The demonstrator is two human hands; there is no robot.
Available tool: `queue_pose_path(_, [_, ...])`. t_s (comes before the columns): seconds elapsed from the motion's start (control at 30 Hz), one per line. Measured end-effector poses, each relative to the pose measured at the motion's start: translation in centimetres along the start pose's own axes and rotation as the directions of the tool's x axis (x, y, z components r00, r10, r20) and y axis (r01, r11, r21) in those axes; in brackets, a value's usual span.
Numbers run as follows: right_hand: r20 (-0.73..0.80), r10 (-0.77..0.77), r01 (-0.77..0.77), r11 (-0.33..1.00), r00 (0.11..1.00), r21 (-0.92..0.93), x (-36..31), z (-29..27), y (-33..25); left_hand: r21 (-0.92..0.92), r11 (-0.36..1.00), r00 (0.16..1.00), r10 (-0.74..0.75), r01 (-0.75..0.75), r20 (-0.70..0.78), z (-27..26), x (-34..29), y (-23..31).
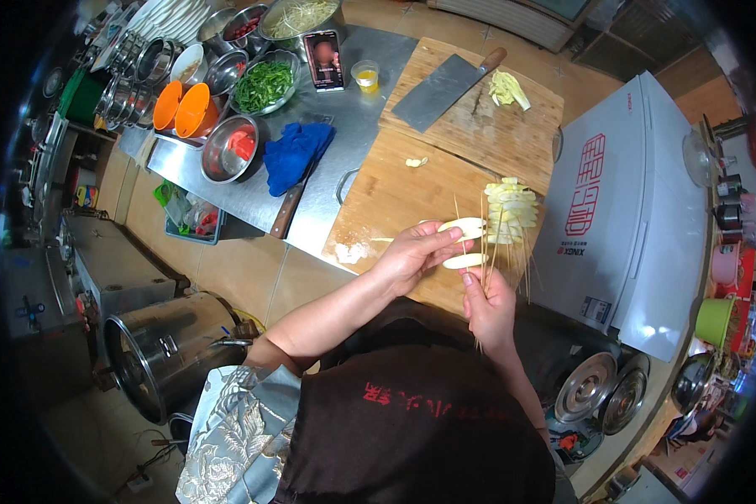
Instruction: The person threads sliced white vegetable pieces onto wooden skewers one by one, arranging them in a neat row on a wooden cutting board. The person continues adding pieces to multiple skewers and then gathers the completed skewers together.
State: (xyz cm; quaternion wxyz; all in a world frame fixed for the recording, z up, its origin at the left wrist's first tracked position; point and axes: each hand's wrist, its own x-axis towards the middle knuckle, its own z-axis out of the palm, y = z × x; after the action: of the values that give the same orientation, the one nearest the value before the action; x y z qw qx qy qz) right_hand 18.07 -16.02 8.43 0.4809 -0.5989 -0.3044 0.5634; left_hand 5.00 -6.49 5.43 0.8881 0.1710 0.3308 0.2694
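The right hand (pixel 489 304) pinches a thin bamboo skewer (pixel 480 252) in its grip, a pale potato slice (pixel 464 261) threaded on it just above the fingers. The left hand (pixel 412 252) pinches a second slice (pixel 464 227) onto the same skewer. Beyond them a pile of skewered slices (pixel 511 212) lies on the wooden cutting board (pixel 395 193), and farther back a cleaver (pixel 445 88) rests on a second board on the steel surface (pixel 344 118).

Matt wood board (pixel 412 193), shiny steel cleaver (pixel 435 94), cloth rag (pixel 294 151)
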Motion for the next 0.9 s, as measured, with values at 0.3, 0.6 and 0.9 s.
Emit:
queue_pose_path(0.3, [-0.001,-0.007,0.007,1.0,1.0,-0.026,0.0,-0.5,-0.3,0.028,0.998,0.998,0.062,-0.062,0.007,0.3,0.3,-0.4])
queue_pose_path(0.6, [-0.01,0.002,-0.002,1.0,1.0,-0.027,0.0,-0.2,0.3,0.131,0.991,0.998,0.042,-0.035,-0.048,-0.1,-0.3,-0.1])
queue_pose_path(0.9, [-0.206,-0.044,0.011,0.987,0.978,-0.161,0.5,-4.0,-2.0,0.776,0.591,0.923,0.385,-0.222,-0.029,-3.2,3.2,0.5])
